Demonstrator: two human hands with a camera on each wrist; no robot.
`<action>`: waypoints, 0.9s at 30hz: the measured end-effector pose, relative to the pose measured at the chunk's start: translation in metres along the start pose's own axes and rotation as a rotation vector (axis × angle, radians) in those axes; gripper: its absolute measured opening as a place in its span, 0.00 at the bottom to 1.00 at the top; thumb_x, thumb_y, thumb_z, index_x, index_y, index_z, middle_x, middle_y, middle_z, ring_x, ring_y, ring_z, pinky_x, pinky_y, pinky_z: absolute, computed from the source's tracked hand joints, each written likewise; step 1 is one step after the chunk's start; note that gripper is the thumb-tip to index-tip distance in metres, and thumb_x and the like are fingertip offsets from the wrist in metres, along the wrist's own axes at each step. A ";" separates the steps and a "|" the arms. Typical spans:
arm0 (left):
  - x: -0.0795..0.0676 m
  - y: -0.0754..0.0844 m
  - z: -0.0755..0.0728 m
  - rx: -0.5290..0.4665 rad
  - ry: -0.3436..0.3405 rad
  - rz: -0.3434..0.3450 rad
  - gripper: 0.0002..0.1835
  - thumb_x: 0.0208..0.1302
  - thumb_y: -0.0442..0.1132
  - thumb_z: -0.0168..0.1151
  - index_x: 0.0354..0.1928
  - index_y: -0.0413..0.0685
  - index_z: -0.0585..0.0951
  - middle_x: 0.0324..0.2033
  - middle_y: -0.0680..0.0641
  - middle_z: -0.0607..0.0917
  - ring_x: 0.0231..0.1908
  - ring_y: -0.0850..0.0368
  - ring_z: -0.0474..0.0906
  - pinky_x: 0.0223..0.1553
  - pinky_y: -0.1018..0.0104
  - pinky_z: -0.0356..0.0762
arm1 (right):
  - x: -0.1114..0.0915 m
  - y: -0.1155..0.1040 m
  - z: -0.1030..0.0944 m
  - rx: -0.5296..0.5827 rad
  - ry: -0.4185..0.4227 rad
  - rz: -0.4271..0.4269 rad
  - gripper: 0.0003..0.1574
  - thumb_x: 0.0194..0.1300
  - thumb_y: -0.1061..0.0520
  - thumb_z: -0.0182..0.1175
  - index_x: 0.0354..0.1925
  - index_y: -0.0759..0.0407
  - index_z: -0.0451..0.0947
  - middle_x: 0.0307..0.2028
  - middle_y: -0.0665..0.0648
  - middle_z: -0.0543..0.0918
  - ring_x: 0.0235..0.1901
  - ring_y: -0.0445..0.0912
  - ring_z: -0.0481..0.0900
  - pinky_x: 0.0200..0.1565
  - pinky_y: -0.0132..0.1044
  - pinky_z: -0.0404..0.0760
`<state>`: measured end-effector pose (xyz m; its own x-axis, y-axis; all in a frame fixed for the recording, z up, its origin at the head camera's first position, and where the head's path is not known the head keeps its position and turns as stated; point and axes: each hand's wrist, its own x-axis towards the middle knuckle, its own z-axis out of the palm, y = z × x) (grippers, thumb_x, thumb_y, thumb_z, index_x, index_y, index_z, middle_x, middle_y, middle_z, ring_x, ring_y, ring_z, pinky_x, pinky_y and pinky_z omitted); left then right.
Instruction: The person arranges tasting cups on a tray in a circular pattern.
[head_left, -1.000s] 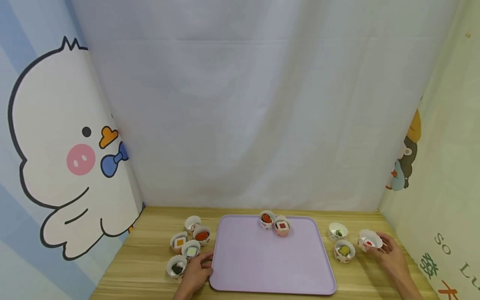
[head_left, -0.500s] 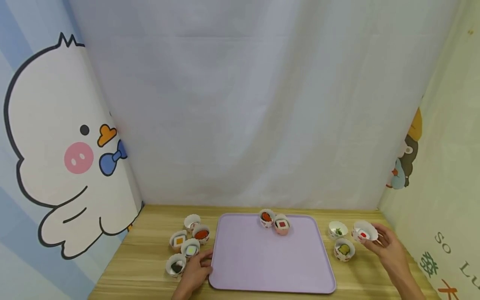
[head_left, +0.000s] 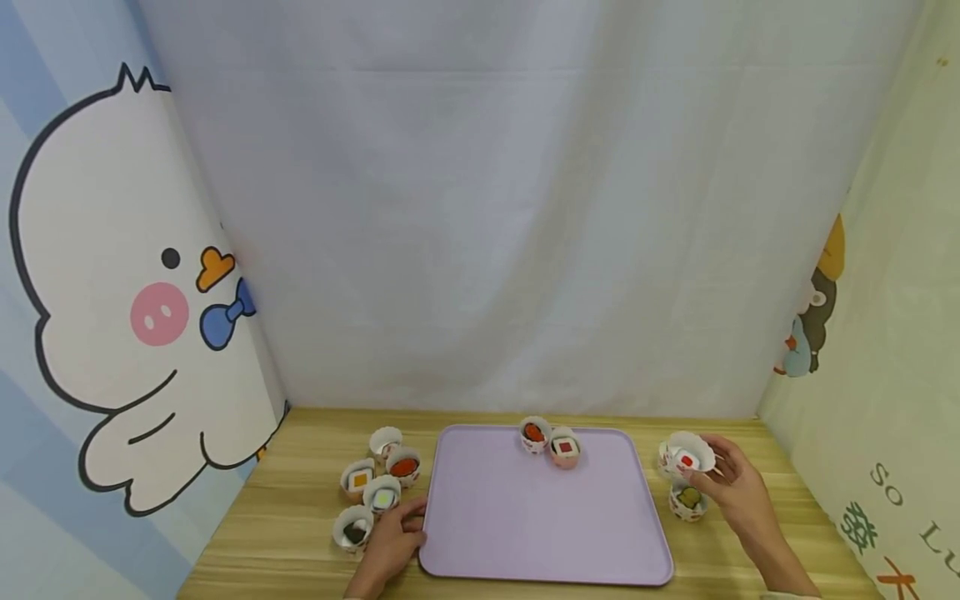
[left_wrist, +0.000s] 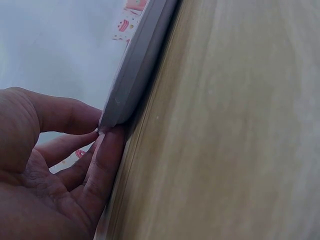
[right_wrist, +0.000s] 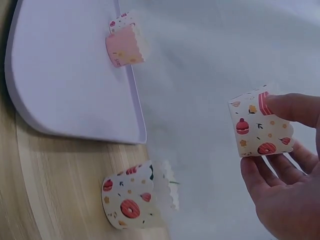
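Note:
In the head view my right hand [head_left: 738, 487] holds a white paper baking cup [head_left: 688, 454] with a red-and-white piece in it, off the table. The right wrist view shows the cup's cake and doughnut print [right_wrist: 257, 125], with the thumb on one side and fingers on the other. Below it stands a cup with a yellow-green piece [head_left: 687, 503]; another cup is mostly hidden behind the held one. My left hand [head_left: 392, 537] is at the left edge of the lilac tray [head_left: 547, 525]. Its thumb and fingertips pinch the tray rim [left_wrist: 137, 65] in the left wrist view.
Two cups, one with an orange-red piece [head_left: 534, 434] and one with a red-centred white piece [head_left: 565, 449], stand at the tray's back edge. Several filled cups [head_left: 403, 468] cluster left of the tray. A white curtain [head_left: 480, 250] hangs behind the wooden table [head_left: 285, 517].
My right hand has lifted the cup with the red-and-white piece and carried it left, over the other right-hand cups. My left hand has stayed at the tray edge.

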<state>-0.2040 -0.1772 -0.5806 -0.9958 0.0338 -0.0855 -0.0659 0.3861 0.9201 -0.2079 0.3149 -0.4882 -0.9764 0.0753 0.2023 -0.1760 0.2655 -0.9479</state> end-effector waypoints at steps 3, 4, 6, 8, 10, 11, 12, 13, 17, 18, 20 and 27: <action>0.001 -0.001 0.000 0.005 0.001 0.005 0.32 0.49 0.25 0.60 0.62 0.31 0.75 0.52 0.34 0.83 0.45 0.50 0.82 0.36 0.69 0.79 | 0.001 -0.002 0.010 -0.008 -0.014 0.005 0.40 0.63 0.62 0.65 0.67 0.68 0.58 0.49 0.34 0.75 0.48 0.25 0.74 0.48 0.15 0.73; 0.001 -0.001 0.000 0.006 0.001 0.006 0.31 0.49 0.25 0.60 0.62 0.31 0.75 0.52 0.34 0.83 0.45 0.50 0.82 0.36 0.69 0.79 | 0.002 -0.003 0.014 -0.018 -0.017 0.009 0.40 0.63 0.61 0.66 0.67 0.68 0.59 0.49 0.34 0.75 0.48 0.25 0.74 0.48 0.16 0.73; 0.001 -0.002 0.000 0.006 0.001 0.010 0.31 0.49 0.25 0.60 0.61 0.31 0.75 0.52 0.34 0.83 0.45 0.50 0.82 0.36 0.69 0.79 | 0.003 -0.003 0.021 -0.029 -0.020 0.022 0.41 0.62 0.60 0.66 0.68 0.67 0.59 0.49 0.35 0.75 0.48 0.26 0.75 0.48 0.17 0.74; 0.002 -0.002 0.000 0.002 0.000 0.013 0.31 0.49 0.25 0.60 0.61 0.31 0.75 0.51 0.34 0.83 0.45 0.50 0.82 0.36 0.69 0.79 | 0.004 -0.002 0.028 -0.026 -0.027 0.037 0.41 0.62 0.59 0.67 0.67 0.66 0.60 0.49 0.36 0.76 0.47 0.27 0.76 0.47 0.18 0.76; 0.002 -0.002 0.000 -0.002 -0.003 0.014 0.31 0.49 0.25 0.60 0.61 0.30 0.75 0.51 0.34 0.83 0.44 0.51 0.82 0.35 0.69 0.79 | 0.006 -0.001 0.035 -0.007 -0.040 0.049 0.41 0.61 0.60 0.67 0.67 0.66 0.60 0.48 0.38 0.77 0.47 0.28 0.77 0.46 0.20 0.77; 0.002 -0.003 0.000 -0.003 -0.003 0.013 0.31 0.49 0.25 0.60 0.61 0.30 0.75 0.51 0.34 0.83 0.44 0.51 0.82 0.35 0.69 0.79 | 0.006 -0.001 0.039 0.005 -0.047 0.055 0.41 0.61 0.61 0.67 0.67 0.66 0.60 0.48 0.38 0.77 0.46 0.29 0.77 0.45 0.21 0.78; 0.002 -0.003 0.000 -0.003 -0.003 0.015 0.31 0.49 0.25 0.60 0.61 0.30 0.75 0.51 0.34 0.83 0.44 0.52 0.82 0.35 0.69 0.79 | 0.007 0.000 0.043 0.019 -0.052 0.061 0.41 0.60 0.62 0.67 0.67 0.66 0.60 0.48 0.39 0.78 0.46 0.29 0.78 0.45 0.22 0.78; 0.002 -0.003 0.000 -0.003 -0.003 0.015 0.31 0.49 0.25 0.60 0.61 0.30 0.75 0.51 0.34 0.83 0.43 0.52 0.82 0.35 0.70 0.79 | 0.008 0.000 0.046 0.031 -0.055 0.062 0.41 0.60 0.63 0.67 0.67 0.66 0.60 0.48 0.40 0.78 0.46 0.30 0.78 0.44 0.23 0.79; 0.002 -0.004 0.000 0.003 -0.002 0.019 0.31 0.49 0.25 0.60 0.61 0.30 0.75 0.51 0.34 0.83 0.42 0.53 0.81 0.34 0.70 0.79 | 0.012 0.002 0.060 0.051 -0.052 0.062 0.40 0.58 0.66 0.67 0.65 0.67 0.62 0.49 0.45 0.77 0.46 0.30 0.77 0.45 0.22 0.78; 0.002 -0.004 0.000 0.004 -0.003 0.021 0.31 0.49 0.25 0.60 0.61 0.30 0.75 0.51 0.34 0.83 0.42 0.53 0.81 0.34 0.70 0.79 | 0.013 0.003 0.063 0.054 -0.048 0.063 0.40 0.57 0.67 0.67 0.65 0.67 0.63 0.50 0.46 0.77 0.46 0.30 0.77 0.46 0.22 0.78; 0.002 -0.004 0.000 0.004 -0.005 0.023 0.31 0.49 0.25 0.60 0.61 0.30 0.75 0.51 0.34 0.83 0.42 0.53 0.81 0.34 0.69 0.79 | 0.015 0.004 0.068 0.048 -0.050 0.071 0.40 0.57 0.67 0.67 0.65 0.67 0.63 0.52 0.48 0.76 0.47 0.29 0.76 0.47 0.21 0.77; 0.001 -0.003 0.001 -0.038 -0.009 0.016 0.31 0.48 0.24 0.59 0.60 0.30 0.75 0.51 0.33 0.82 0.42 0.52 0.81 0.31 0.66 0.81 | 0.020 0.010 0.083 0.057 -0.053 0.112 0.40 0.56 0.69 0.66 0.66 0.66 0.63 0.56 0.60 0.74 0.48 0.31 0.75 0.47 0.22 0.76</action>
<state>-0.2044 -0.1778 -0.5833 -0.9961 0.0475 -0.0740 -0.0527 0.3503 0.9351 -0.2392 0.2390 -0.5138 -0.9953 0.0503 0.0829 -0.0711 0.2035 -0.9765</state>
